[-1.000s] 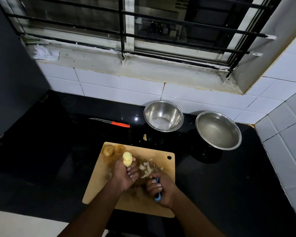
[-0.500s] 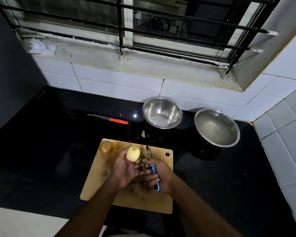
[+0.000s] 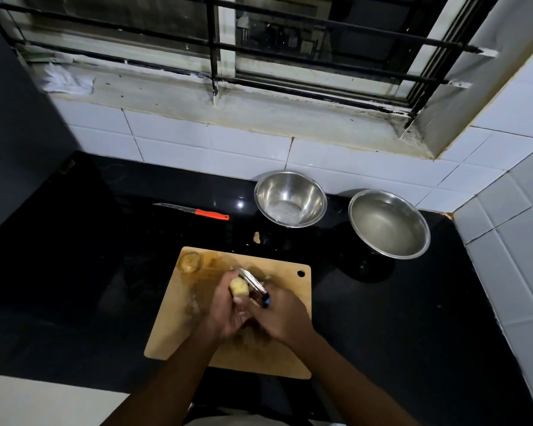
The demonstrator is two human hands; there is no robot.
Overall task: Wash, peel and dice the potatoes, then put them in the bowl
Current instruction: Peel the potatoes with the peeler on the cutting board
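Both hands worked over the wooden cutting board (image 3: 277, 358). The left hand (image 3: 225, 309) curled round a peeled potato (image 3: 239, 287), holding it above the board. The right hand (image 3: 279, 315) gripped a blue-handled peeler (image 3: 254, 282), its metal blade lying against the potato. Another potato (image 3: 190, 261) sat at the board's far left corner. Beyond stood two steel bowls (image 3: 290, 198) (image 3: 389, 223), with an orange-handled knife (image 3: 194, 211) to their left on the black counter (image 3: 74, 256).

Black glossy countertop (image 3: 74, 272), dim light. White tiled backsplash (image 3: 197, 139), tiled wall (image 3: 511, 241) at right corner. Stained window sill (image 3: 259, 109) under barred window (image 3: 259, 35). Crumpled white cloth (image 3: 66, 79) on sill, left end.
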